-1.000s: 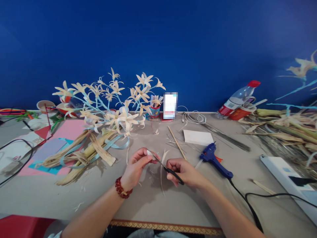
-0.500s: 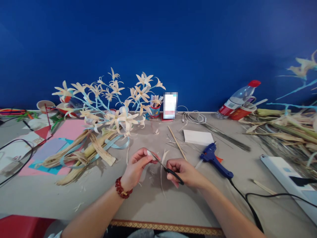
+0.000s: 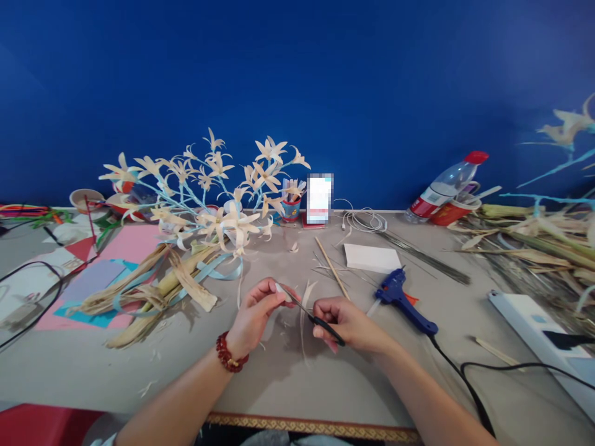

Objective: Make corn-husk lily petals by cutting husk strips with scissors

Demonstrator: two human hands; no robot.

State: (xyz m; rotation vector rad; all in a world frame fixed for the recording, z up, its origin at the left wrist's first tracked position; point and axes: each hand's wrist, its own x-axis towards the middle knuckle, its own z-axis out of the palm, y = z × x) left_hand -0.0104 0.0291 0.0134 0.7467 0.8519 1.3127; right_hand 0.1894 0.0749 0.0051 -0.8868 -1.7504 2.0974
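Note:
My left hand (image 3: 260, 310), with a red bead bracelet (image 3: 229, 352) on its wrist, pinches a small pale piece (image 3: 279, 288) between thumb and fingers. Most of that piece is hidden by the fingertips. My right hand (image 3: 344, 319) is closed round the black handles of a pair of scissors (image 3: 329, 328). Their blades point up and left and reach the pale piece at my left fingertips. Under the scissors, a thin pale strip of husk (image 3: 304, 334) lies on the table. Farther back on the left stand pale husk flowers (image 3: 232, 220) on light-blue stems.
A blue glue gun (image 3: 404, 303) lies right of my right hand, its cord running to the front edge. Around are a white box (image 3: 372, 257), a wooden stick (image 3: 332, 269), a tilted bottle (image 3: 441, 189), a power strip (image 3: 534, 334), and dried husks (image 3: 162, 285) on coloured paper.
Almost nothing differs. Both hands keep their places, and the scissors stay at the pale piece with hardly any visible shift.

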